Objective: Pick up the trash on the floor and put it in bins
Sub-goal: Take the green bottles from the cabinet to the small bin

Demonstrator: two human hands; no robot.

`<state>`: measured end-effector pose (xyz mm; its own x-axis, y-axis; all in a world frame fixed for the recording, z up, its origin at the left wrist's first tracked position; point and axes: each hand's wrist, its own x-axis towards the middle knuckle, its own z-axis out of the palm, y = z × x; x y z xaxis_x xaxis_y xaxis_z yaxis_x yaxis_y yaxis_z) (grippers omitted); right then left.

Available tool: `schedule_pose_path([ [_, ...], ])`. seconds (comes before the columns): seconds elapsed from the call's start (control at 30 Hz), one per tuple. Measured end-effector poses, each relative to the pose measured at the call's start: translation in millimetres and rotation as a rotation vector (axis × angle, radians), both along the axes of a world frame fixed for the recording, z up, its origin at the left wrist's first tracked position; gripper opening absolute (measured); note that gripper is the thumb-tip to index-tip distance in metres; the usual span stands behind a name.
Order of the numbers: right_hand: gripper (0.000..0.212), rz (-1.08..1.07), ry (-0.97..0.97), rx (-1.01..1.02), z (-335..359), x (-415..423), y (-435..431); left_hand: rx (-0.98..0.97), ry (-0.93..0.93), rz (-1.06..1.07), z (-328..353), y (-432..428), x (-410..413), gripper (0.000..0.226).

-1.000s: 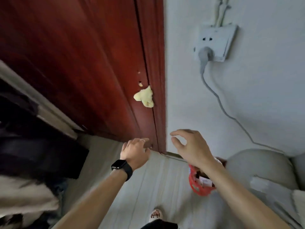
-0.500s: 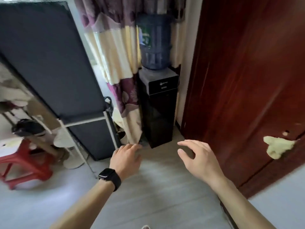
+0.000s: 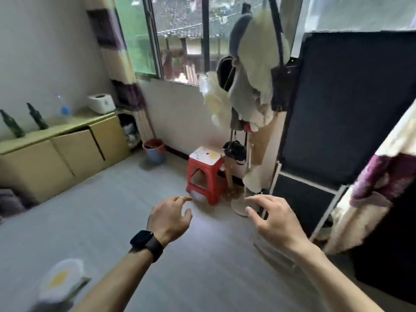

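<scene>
Head view, red stool [image 3: 206, 176] ahead, floor litter [image 3: 60, 280]

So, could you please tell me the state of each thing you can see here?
Left hand, open, empty.
Right hand, open, empty.
Red stool, upright on the floor.
Bucket, upright.
White item, lying on the floor, not yet picked up; blurred.

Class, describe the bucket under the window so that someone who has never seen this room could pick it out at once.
Find the big window; below it a pale wall drops to the floor. A small bucket stands there, between the low yellow cabinet on the left and a stool. It is round, grey-blue with a red rim, while the stool is red with legs.
</scene>
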<state>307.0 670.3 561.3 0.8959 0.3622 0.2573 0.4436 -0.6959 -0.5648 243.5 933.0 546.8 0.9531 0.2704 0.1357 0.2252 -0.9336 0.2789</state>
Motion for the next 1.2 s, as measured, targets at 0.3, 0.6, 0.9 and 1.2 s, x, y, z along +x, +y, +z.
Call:
schedule_pose_path([
  [0.3, 0.030, 0.235, -0.007, -0.050, 11, 74, 246, 0.000, -0.003, 0.265, 21, 239, 23, 0.043],
  [0.6, 0.032, 0.366, -0.010, -0.085, -2, 182, 411, 0.000, -0.002, 0.414, 16, 386, 90, 0.040],
  [0.9, 0.035, 0.498, -0.017, -0.081, -6, 338, 568, -0.004, -0.014, 0.588, 24, 522, 200, 0.039],
  [1.2, 0.034, 0.639, -0.061, -0.103, 17, 458, 746, 0.001, -0.050, 0.739, 30, 673, 283, 0.037],
])
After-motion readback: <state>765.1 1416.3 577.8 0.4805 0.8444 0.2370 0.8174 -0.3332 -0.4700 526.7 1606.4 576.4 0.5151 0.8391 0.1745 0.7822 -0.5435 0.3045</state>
